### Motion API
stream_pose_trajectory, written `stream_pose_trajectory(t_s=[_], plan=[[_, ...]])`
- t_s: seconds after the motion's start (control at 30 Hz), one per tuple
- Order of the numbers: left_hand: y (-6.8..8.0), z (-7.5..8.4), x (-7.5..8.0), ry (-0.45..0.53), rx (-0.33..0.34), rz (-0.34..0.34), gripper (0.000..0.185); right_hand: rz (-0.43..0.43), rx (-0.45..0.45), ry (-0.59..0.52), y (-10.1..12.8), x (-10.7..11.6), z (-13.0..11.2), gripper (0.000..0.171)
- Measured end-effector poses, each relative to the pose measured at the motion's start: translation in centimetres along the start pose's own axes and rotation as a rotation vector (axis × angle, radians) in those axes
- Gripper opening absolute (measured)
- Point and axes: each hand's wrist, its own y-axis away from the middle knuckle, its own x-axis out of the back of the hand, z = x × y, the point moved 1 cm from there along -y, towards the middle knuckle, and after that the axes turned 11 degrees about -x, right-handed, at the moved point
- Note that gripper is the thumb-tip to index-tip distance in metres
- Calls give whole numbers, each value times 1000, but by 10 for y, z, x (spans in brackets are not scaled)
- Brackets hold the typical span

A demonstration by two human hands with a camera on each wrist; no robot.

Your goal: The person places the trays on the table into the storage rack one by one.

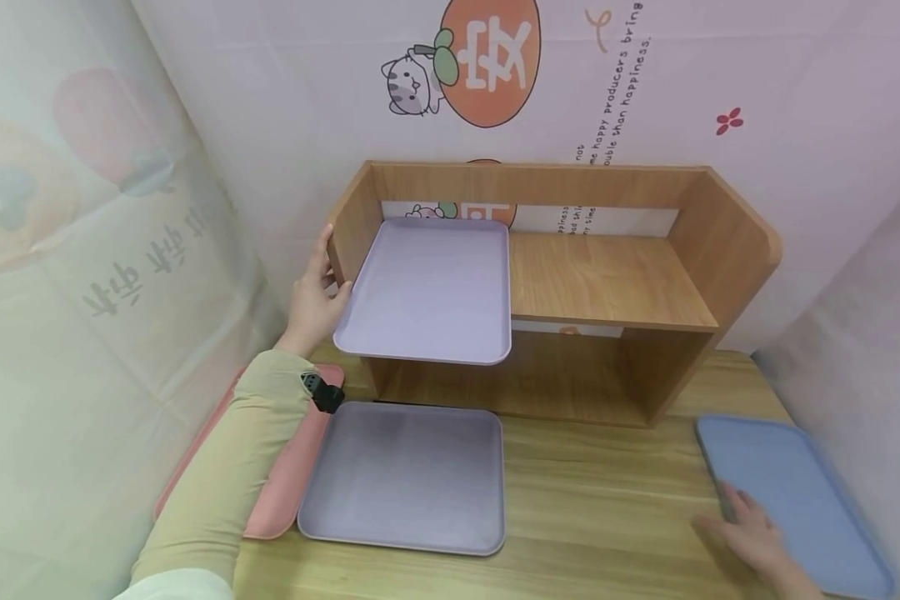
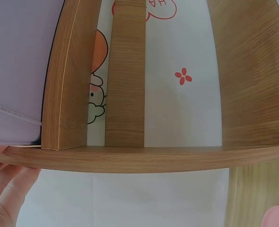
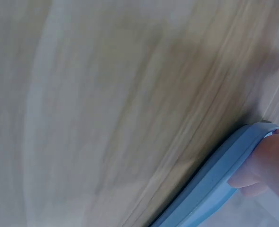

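Note:
My left hand [image 1: 317,304] grips the left side panel of a wooden two-tier shelf [image 1: 607,279], fingers along its outer face and thumb by the front edge. Close to that thumb, a lavender tray [image 1: 431,292] sits on the upper tier, its front jutting past the board. Over at the right, my right hand [image 1: 750,533] holds the left edge of a blue tray [image 1: 802,492]. The right wrist view shows fingers [image 3: 267,165] over the blue rim; the far side of that grip is hidden.
A greyish-purple tray [image 1: 405,479] lies on the wooden table [image 1: 592,508] before the shelf. Left of it, a pink tray [image 1: 292,475] is partly covered by my left sleeve. Printed cloth walls [image 1: 270,83] enclose the back and sides.

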Motion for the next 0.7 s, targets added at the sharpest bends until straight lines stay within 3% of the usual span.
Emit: stream_pose_trajectory(t_s=[0.7], plan=[[0,-2,-2,11,-5,2,84,-80,-6,-80,1,-25,-38,92]])
